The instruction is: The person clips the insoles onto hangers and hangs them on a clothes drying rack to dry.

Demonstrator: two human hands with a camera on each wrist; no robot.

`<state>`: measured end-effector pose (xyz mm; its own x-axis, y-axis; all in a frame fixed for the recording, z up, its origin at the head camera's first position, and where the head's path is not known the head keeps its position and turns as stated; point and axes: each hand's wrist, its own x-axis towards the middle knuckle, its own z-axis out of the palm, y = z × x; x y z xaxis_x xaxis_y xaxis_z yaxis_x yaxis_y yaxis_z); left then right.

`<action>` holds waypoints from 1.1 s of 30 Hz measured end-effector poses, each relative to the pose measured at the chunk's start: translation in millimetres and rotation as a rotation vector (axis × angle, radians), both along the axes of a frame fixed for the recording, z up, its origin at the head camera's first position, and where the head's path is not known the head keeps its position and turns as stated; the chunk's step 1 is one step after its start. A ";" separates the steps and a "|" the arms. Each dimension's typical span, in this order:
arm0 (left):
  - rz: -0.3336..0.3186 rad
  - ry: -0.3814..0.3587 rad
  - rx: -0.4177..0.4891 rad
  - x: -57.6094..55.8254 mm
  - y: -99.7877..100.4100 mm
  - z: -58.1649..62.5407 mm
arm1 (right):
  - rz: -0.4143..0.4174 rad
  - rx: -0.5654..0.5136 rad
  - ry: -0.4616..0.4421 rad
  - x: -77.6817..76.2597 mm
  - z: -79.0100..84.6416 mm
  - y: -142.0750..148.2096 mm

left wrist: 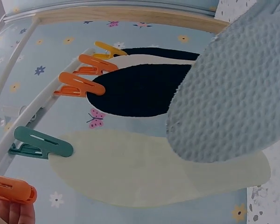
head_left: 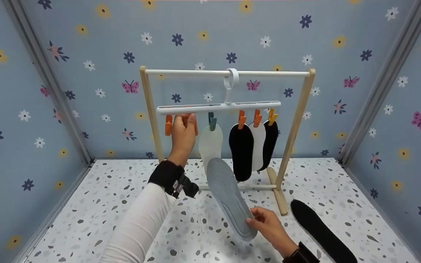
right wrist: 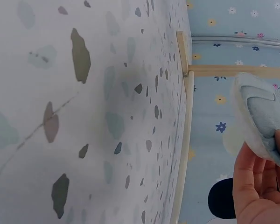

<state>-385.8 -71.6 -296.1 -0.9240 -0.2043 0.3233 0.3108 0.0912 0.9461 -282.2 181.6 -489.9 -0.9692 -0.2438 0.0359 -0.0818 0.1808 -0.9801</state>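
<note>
My left hand (head_left: 184, 136) is raised to the white hanger (head_left: 195, 109), its fingers curled at an orange clothespin (left wrist: 11, 189) on the bar. Its hold there is partly hidden behind the hand. A second orange clothespin (head_left: 168, 125) hangs left of the hand. Between thumb and fingers, my right hand (head_left: 271, 227) pinches the lower end of a grey-blue insole (head_left: 228, 195). That insole slants up and leftward, its dimpled face showing in the left wrist view. Its upper end overlaps a pale insole (head_left: 210, 142) hanging from a green clothespin (head_left: 212, 122).
Right of the pale insole hang a black insole (head_left: 241, 153), a white insole (head_left: 258, 149) and another black insole (head_left: 270, 146) from orange and yellow clothespins. A wooden rack (head_left: 295, 128) carries the hanger. One more black insole (head_left: 321, 230) lies on the speckled tabletop (head_left: 97, 204).
</note>
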 end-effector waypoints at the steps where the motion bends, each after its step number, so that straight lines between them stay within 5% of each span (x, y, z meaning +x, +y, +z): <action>1: -0.004 -0.002 0.005 0.1 0.1 0.3 | -0.012 0.000 0.011 0.1 1.6 -3.0; 8: -0.007 -0.027 -0.002 0.8 -0.1 2.8 | -0.074 0.011 0.126 -0.3 13.4 -25.7; 33: 0.045 -0.043 0.038 0.6 4.2 6.7 | -0.126 -0.039 0.268 -9.6 35.1 -58.2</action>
<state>-385.2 -67.5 -289.4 -0.9263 -0.2577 0.2748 0.2662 0.0683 0.9615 -291.8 123.4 -454.8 -0.9465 -0.1152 0.3013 -0.3176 0.1684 -0.9332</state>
